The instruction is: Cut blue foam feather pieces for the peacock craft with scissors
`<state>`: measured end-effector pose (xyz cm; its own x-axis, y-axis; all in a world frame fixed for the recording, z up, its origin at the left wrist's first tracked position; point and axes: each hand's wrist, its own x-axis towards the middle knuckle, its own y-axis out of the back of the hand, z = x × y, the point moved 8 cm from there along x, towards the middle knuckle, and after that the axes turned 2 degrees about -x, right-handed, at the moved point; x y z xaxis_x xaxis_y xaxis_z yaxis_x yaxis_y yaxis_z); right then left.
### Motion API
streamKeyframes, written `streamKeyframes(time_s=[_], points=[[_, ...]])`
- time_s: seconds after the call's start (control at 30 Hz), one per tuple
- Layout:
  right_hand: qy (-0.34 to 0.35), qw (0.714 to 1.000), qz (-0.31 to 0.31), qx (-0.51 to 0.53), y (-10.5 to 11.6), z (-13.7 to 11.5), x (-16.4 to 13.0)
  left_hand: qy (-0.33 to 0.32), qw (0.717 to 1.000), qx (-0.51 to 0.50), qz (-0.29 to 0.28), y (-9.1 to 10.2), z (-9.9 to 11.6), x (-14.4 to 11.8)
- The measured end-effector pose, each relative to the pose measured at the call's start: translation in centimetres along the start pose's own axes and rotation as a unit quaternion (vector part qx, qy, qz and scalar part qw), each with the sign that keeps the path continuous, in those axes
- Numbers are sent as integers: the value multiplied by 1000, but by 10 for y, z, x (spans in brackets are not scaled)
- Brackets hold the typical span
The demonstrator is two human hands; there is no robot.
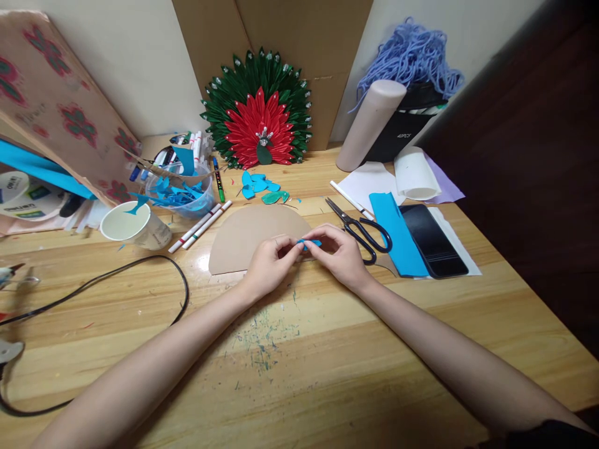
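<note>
My left hand [271,262] and my right hand [339,252] meet over the front edge of a brown cardboard half-circle [248,231] lying on the wooden table [327,362]. Both pinch a small blue paper piece [309,243] between their fingertips. Black scissors [362,231] lie just to the right of my right hand. A few cut blue and green paper shapes [259,186] lie behind the half-circle.
A red and green paper flower disc [257,112] leans on the back wall. At left are a white cup [133,226], a clear bowl of blue pieces [180,193], two markers [201,226] and a black cable [140,268]. At right are a blue sheet [397,234], a phone [433,240], paper rolls [369,125] and yarn [412,53].
</note>
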<state>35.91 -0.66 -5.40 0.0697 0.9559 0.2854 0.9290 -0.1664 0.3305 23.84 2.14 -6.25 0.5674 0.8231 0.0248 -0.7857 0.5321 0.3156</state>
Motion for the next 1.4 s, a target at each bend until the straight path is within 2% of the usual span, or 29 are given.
streamKeyframes(time_s=[0.5,0.7,0.83,1.07,1.4], points=[[106,985,8,-136,3,-24,-2,2,1000,-15,-6,-1,-1,1],[214,956,-4,-201,1,-39,-4,9,1000,-9,-11,-3,-7,1],[261,933,-17,-248,-3,-44,-8,16,1000,-11,-11,-2,-9,1],[280,907,-36,-312,-9,-43,-13,24,998,-51,-4,-1,-11,3],[280,914,-39,-292,-9,-43,-12,42,997,-63,7,2,-5,1]])
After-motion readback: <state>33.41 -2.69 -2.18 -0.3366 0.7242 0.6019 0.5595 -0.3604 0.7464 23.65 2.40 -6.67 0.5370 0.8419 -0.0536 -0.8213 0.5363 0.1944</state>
